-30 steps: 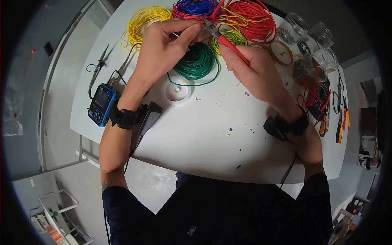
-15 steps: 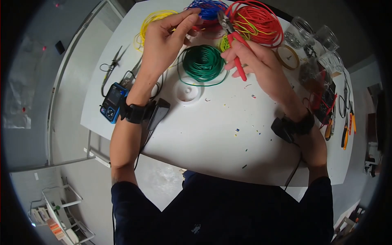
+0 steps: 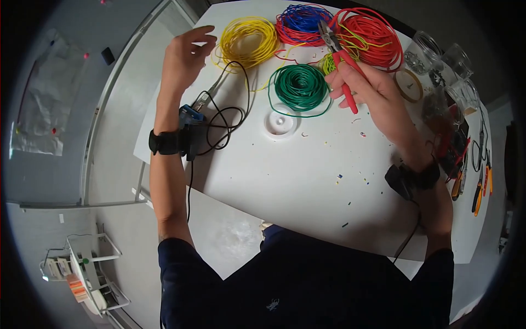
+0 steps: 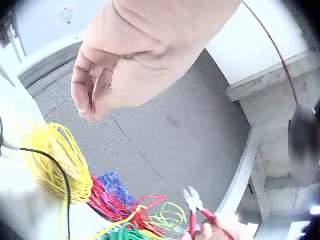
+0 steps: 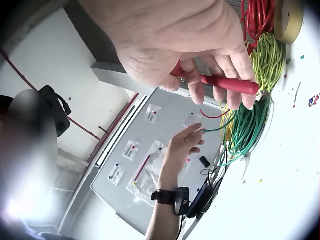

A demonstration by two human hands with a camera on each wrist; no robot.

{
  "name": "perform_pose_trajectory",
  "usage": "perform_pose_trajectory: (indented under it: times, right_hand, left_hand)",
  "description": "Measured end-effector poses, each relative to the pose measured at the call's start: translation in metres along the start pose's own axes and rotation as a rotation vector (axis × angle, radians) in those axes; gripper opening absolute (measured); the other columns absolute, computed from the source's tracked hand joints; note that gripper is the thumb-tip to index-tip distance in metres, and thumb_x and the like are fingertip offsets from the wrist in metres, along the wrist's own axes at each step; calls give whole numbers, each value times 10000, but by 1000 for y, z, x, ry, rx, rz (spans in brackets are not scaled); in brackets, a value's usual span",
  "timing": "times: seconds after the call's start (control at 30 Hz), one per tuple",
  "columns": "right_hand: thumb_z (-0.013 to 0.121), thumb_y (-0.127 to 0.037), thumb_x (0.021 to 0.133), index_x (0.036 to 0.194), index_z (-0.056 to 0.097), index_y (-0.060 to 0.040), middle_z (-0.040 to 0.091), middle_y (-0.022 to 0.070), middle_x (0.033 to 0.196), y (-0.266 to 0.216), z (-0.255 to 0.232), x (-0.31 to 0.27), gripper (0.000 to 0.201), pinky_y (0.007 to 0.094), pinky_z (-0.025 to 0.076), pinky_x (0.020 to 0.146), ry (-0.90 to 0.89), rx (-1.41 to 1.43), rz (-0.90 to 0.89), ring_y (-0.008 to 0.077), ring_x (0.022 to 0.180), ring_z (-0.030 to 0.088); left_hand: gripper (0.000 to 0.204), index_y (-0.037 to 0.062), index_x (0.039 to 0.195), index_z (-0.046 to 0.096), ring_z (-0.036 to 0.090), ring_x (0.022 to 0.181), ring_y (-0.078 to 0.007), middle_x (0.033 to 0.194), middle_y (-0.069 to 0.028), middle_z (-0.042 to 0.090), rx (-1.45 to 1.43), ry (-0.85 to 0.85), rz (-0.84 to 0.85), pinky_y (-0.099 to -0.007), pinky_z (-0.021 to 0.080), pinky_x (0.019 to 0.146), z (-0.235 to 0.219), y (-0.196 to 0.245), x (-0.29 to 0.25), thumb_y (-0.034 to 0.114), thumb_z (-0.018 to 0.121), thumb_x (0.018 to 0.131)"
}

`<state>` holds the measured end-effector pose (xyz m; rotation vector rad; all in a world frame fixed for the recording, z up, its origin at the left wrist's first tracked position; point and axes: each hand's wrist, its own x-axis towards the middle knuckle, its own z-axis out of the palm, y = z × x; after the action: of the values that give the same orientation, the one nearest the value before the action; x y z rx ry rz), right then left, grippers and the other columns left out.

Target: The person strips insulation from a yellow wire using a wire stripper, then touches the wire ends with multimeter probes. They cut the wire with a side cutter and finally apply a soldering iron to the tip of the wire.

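Observation:
My right hand (image 3: 378, 98) holds red-handled diagonal cutters (image 3: 329, 38), their head pointing away past the coils. One red handle (image 5: 232, 84) lies across the curled fingers in the right wrist view. Off to the left, beyond the table's left side, my left hand (image 3: 183, 60) is raised with fingers loosely bent, and nothing shows in it. Closest to it is a yellow wire coil (image 3: 266, 44). A green wire coil (image 3: 312, 98) lies left of the cutters. Behind are blue wire (image 3: 305, 18) and a large red coil (image 3: 383, 44). Some yellow-green wire (image 3: 329, 64) is partly hidden by my right hand.
A white spool (image 3: 268, 129) stands in front of the green coil. Black cable (image 3: 241, 118) loops near my left wrist by a blue device (image 3: 192, 112). Clear jars (image 3: 457, 57) and a tape roll (image 3: 419, 88) are at right. Wire scraps (image 3: 339, 176) dot the table.
My left hand has left its pinching position by the cutters and moved left past the yellow coil, its fingers loosening. My right hand has shifted its grip, and the cutters' handles have spread apart.

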<state>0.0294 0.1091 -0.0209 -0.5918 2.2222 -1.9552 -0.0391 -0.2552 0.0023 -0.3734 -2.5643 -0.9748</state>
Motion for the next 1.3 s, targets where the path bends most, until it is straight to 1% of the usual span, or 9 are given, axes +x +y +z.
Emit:
perform_pose_trajectory:
  times: [0.1,0.27,0.4,0.6,0.67,0.7,0.8,1.17,1.3]
  right_hand:
    - [558,-311,1075,1230,658,22,718,75,1034,-4,2,-1,380,241,546,704,20,10,27,97,879,669]
    - [559,-295,1076,1240,653,29,720,85,1045,-2,2,0,375,239,548,711,5,-13,5,99,874,676]
    - [557,-284,1077,1242,650,30,720,88,1047,-6,3,-2,367,242,551,721,14,-12,-11,99,879,678]
    - [561,-285,1074,1245,647,37,721,83,1046,-6,0,-2,374,249,551,740,23,0,7,102,892,679]
    - [560,-284,1074,1234,653,36,719,79,1040,-5,0,-1,370,248,549,740,18,9,-14,100,888,675]
    - [558,-283,1073,1223,658,35,718,76,1033,-4,0,-1,365,247,548,740,5,22,-35,98,884,672]
    - [551,-279,1074,1189,671,26,715,64,1012,-3,-2,0,347,245,545,737,-20,0,-38,93,870,664]
    - [564,-313,1062,1107,697,-24,685,19,891,-13,-17,-2,321,226,485,596,4,-65,81,70,732,613]
    - [589,-364,1050,1048,703,-27,636,-5,769,-13,-9,-4,356,221,454,565,63,-65,-35,62,666,579]
  left_hand:
    - [414,72,1289,695,746,833,-258,1108,-131,770,192,66,-96,-368,581,780,-2,-22,-7,122,727,879]
    - [441,71,1323,672,743,832,-257,1070,-124,776,274,15,-186,-357,578,779,-5,-40,-9,98,694,883]
    - [486,90,1369,648,732,804,-250,1051,-139,765,121,-234,-318,-360,587,727,-6,-43,-3,90,655,883]
    - [464,104,1366,651,752,882,-283,1106,-167,758,314,-235,-297,-376,594,743,6,-25,-5,136,697,906]
    - [432,79,1355,663,724,914,-163,1069,-164,760,517,-88,81,-293,591,731,12,-21,-8,144,727,933]
    - [330,58,1253,723,719,923,-158,1057,-136,764,300,-126,106,-302,581,756,16,-3,-9,164,744,940]
    - [246,43,1183,755,711,917,-160,1048,-105,767,29,-363,47,-319,569,790,28,39,-12,140,720,960]
    - [220,-11,1133,745,699,833,-148,993,-96,768,-26,-262,72,-302,556,774,38,66,-16,152,683,1000]
    - [229,-45,1100,746,711,824,-130,938,-88,761,-101,-140,88,-268,557,801,33,81,-21,153,679,1006]
